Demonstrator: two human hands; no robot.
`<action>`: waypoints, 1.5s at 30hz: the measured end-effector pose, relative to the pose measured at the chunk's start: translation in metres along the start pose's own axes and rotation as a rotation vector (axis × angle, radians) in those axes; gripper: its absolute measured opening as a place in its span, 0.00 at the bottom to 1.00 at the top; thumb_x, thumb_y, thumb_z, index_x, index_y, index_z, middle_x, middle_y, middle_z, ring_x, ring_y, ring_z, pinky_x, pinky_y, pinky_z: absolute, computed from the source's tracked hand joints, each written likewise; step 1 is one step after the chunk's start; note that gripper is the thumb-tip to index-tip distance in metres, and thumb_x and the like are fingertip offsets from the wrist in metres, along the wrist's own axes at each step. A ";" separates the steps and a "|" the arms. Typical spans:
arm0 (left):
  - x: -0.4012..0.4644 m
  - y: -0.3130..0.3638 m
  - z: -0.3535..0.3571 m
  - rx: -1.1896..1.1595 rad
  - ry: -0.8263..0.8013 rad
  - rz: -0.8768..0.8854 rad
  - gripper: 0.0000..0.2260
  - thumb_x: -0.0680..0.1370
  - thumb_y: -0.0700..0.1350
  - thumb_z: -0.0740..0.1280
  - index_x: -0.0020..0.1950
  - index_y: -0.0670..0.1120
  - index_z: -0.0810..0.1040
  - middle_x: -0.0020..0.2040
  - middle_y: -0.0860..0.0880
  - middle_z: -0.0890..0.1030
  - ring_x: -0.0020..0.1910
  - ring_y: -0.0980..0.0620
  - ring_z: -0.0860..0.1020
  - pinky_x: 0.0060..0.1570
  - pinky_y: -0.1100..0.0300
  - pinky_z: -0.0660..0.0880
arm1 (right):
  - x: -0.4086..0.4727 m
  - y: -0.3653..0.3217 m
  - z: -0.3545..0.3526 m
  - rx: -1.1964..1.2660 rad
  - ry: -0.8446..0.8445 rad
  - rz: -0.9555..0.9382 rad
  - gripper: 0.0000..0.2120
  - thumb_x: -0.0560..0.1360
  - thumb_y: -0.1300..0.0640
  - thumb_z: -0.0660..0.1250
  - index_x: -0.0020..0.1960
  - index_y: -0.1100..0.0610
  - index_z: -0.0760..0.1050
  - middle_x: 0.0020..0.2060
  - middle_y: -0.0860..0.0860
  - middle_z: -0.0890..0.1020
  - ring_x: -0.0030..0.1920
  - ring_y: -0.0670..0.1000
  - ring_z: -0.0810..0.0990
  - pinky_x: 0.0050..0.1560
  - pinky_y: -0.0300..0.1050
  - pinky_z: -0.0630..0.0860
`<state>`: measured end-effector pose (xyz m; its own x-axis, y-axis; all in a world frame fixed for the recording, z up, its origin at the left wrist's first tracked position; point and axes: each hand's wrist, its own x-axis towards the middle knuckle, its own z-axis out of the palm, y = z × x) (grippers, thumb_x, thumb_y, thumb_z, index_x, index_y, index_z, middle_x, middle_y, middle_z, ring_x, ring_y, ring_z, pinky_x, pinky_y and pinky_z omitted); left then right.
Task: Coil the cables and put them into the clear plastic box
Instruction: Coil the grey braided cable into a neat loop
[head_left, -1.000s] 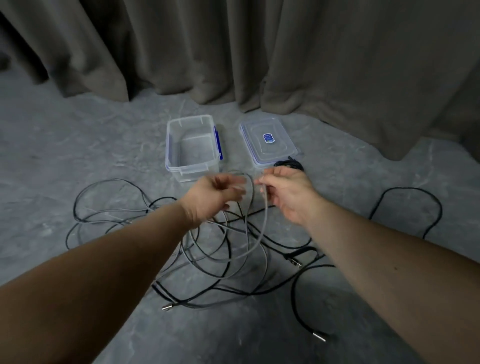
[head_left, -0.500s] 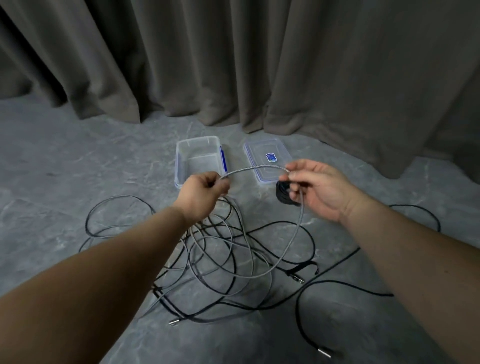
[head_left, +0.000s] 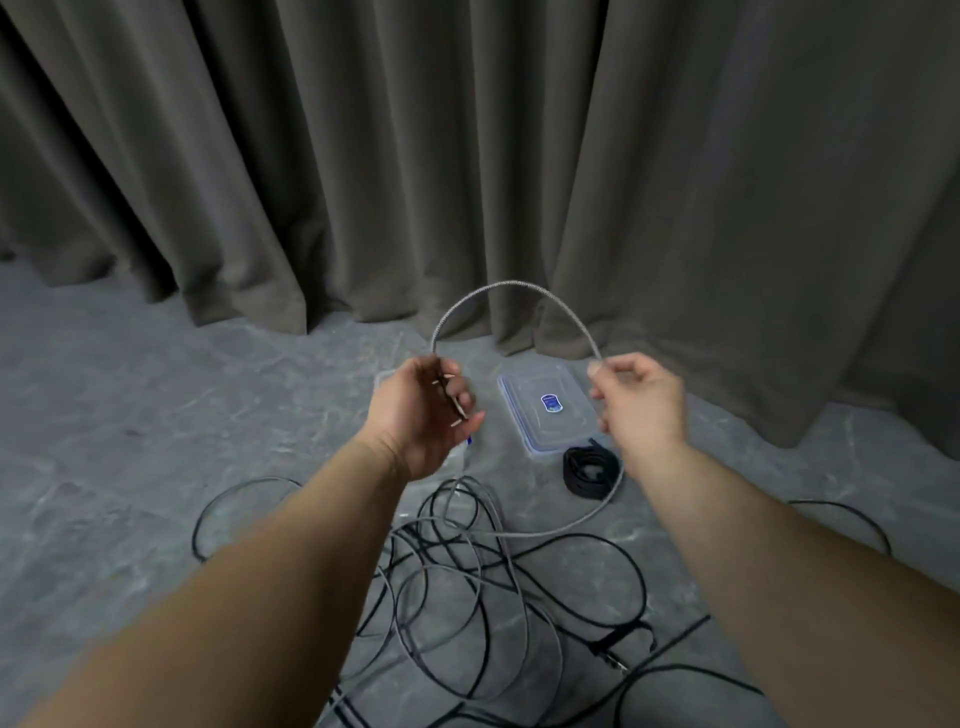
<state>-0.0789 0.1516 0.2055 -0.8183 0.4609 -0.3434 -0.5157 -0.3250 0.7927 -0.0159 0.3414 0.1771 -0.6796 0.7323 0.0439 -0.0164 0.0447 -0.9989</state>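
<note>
A grey braided cable (head_left: 514, 287) arches between my two raised hands. My left hand (head_left: 421, 415) grips its plug end, and my right hand (head_left: 636, 400) pinches it further along. From my right hand the cable drops to the floor and runs into a tangle of grey and black cables (head_left: 493, 587). The clear plastic box (head_left: 382, 376) sits mostly hidden behind my left hand. Its lid (head_left: 550, 410) with a blue label lies flat to the right. A coiled black cable (head_left: 592, 470) rests on the floor in front of the lid.
Grey-brown curtains (head_left: 467, 156) hang down to the grey marbled floor (head_left: 130, 415) behind the box. Loose black cable loops spread left (head_left: 228, 499) and right (head_left: 852, 514) across the floor.
Both hands have lifted and moved apart, pulling the grey cable up into a high arch. The view tilted up, and the box is now covered by my left hand.
</note>
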 end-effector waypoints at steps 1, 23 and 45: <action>0.002 -0.008 -0.001 -0.002 -0.027 -0.004 0.12 0.80 0.47 0.55 0.40 0.48 0.72 0.30 0.52 0.70 0.32 0.54 0.73 0.45 0.55 0.72 | -0.003 0.011 0.004 -0.148 0.029 -0.086 0.09 0.74 0.59 0.70 0.37 0.51 0.74 0.28 0.50 0.78 0.26 0.48 0.76 0.35 0.43 0.73; 0.035 -0.053 -0.051 1.003 -0.051 0.474 0.08 0.82 0.42 0.61 0.48 0.52 0.78 0.38 0.55 0.82 0.40 0.61 0.79 0.49 0.68 0.74 | -0.035 0.051 0.019 -0.903 -0.455 -1.015 0.07 0.70 0.59 0.64 0.45 0.56 0.79 0.37 0.52 0.78 0.31 0.58 0.78 0.28 0.47 0.76; 0.027 -0.038 -0.033 0.621 -0.068 0.260 0.11 0.82 0.38 0.59 0.43 0.44 0.79 0.46 0.45 0.81 0.47 0.53 0.80 0.51 0.63 0.73 | -0.001 0.021 0.005 -0.285 -0.252 0.100 0.14 0.74 0.53 0.71 0.34 0.56 0.70 0.23 0.50 0.75 0.19 0.44 0.69 0.27 0.38 0.67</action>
<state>-0.0897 0.1490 0.1495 -0.8680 0.4891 -0.0863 -0.0462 0.0936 0.9945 -0.0190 0.3386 0.1559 -0.8267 0.5546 -0.0946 0.2395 0.1947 -0.9512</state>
